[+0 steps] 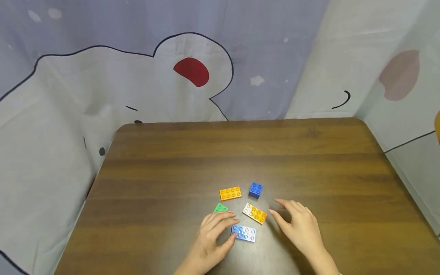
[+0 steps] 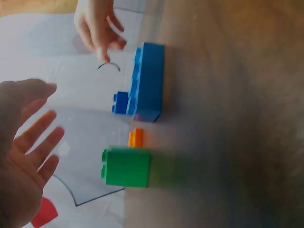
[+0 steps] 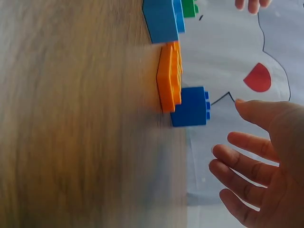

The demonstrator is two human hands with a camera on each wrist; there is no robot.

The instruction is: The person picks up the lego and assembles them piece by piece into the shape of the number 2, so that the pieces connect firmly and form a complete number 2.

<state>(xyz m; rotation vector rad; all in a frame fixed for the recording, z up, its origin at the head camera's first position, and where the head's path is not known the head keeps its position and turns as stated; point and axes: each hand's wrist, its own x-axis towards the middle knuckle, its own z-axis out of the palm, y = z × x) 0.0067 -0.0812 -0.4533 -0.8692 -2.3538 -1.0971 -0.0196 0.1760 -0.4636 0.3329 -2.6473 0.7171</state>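
My left hand (image 1: 209, 240) hovers over the near part of the table with its fingers spread and nothing in its grasp. Its thumb overlaps a light-blue eight-stud brick (image 1: 245, 233) in the head view. Beyond its fingers lies a green brick (image 1: 220, 207), partly hidden by them; the left wrist view shows the green brick (image 2: 127, 167) whole. My right hand (image 1: 302, 227), fingers loosely extended and empty, is at the right of an orange eight-stud brick (image 1: 256, 214) washed white by glare. Farther off, a square blue brick (image 1: 255, 190) and a second orange brick (image 1: 230, 193) lie apart.
The bricks form a loose cluster on a brown wooden table (image 1: 165, 168). A printed curtain (image 1: 261, 46) hangs behind the table's far edge and along both sides. Bare wood stretches to the left, right and back of the cluster.
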